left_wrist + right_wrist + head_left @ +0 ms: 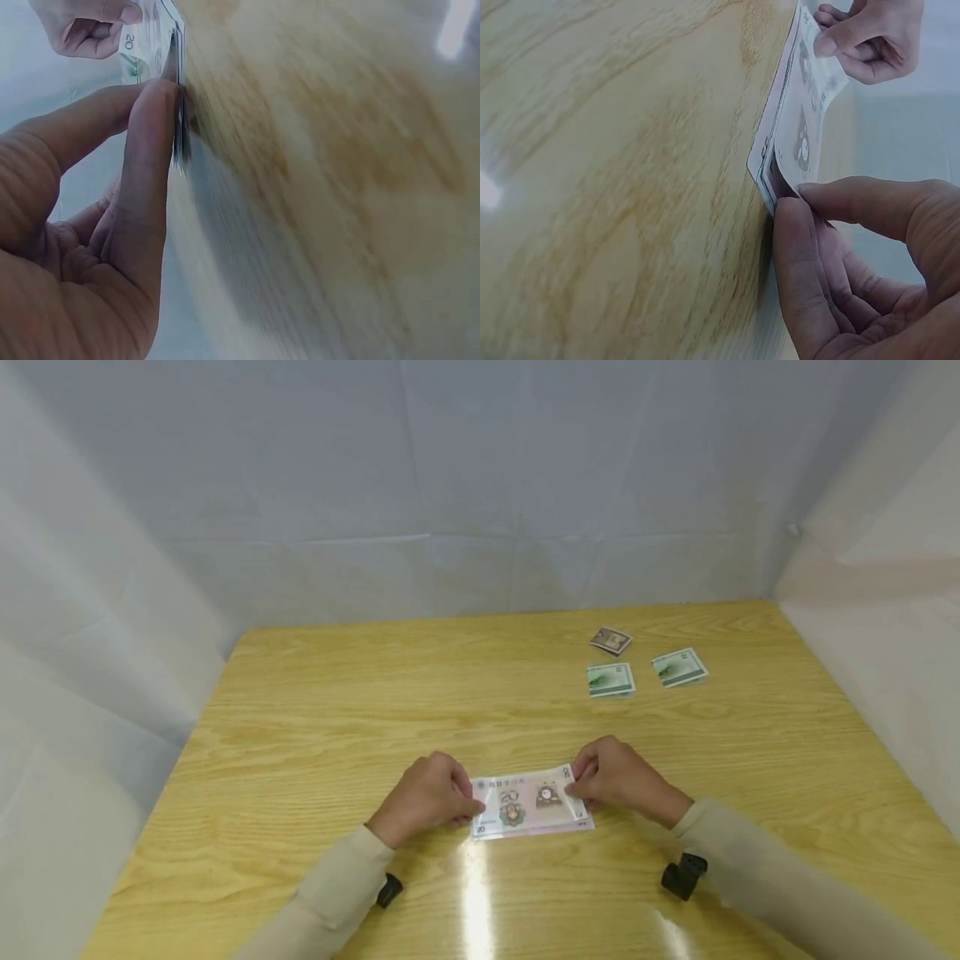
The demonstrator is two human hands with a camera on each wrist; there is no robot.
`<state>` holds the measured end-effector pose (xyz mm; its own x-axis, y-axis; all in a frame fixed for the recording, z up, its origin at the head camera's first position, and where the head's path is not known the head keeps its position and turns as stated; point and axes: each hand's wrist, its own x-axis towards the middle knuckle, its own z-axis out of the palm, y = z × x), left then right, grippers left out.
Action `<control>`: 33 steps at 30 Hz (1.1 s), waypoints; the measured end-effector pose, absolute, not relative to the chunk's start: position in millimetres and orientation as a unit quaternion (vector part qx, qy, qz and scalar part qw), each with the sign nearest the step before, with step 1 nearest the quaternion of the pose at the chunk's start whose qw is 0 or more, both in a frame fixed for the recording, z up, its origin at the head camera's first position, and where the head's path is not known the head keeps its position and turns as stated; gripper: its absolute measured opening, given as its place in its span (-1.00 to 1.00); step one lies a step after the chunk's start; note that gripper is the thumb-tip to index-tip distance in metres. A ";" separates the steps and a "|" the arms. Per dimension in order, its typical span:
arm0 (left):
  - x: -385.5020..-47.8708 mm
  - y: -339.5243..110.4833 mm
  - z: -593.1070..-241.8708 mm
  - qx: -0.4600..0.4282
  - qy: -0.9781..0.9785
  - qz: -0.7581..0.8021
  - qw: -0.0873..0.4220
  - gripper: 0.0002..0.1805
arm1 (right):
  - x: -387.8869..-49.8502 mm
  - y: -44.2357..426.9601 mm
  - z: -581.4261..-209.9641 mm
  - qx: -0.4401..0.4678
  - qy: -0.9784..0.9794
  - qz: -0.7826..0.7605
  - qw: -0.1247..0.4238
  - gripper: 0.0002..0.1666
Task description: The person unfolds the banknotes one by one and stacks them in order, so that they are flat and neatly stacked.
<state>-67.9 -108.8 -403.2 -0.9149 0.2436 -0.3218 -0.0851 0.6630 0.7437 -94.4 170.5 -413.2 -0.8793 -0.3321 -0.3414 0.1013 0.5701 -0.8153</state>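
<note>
A small stack of pale banknotes (528, 810), the top one printed with a 20 and cartoon figures, lies lengthwise between the two hands near the table's front. My left hand (423, 800) pinches its left end between thumb and fingers. At the other end, my right hand (618, 781) pinches the right corner. From the right wrist view, the top banknote (802, 142) bends up a little at that corner, with several layers fanned below it. In the left wrist view the stack's edge (181, 112) shows several thin layers.
Beyond the right hand lie two green folded banknotes (611, 680), the other green banknote (679, 667) being farther right. A brown folded banknote (611, 641) lies behind them. The wooden table (337, 693) is bordered by pale cloth walls (480, 485) at the back and sides.
</note>
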 end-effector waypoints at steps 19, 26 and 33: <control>-69.7 -109.1 -401.1 0.060 0.906 0.371 0.195 -0.72 | -99.7 184.9 -413.4 -0.064 0.880 -0.426 0.203 -0.67; -76.1 -116.5 -396.2 0.049 0.899 0.400 0.169 -0.80 | -122.5 208.8 -402.8 -0.051 0.881 -0.443 0.156 -0.71; -82.0 -119.7 -391.3 0.039 0.894 0.417 0.157 -0.83 | -150.4 232.5 -397.4 -0.008 0.883 -0.454 0.115 -0.66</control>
<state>-82.0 -119.7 -391.3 -0.9476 0.2011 -0.2482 -0.0609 0.6489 0.7585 -150.4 232.5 -397.4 -0.9732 -0.1182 -0.1971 0.0915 0.5874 -0.8041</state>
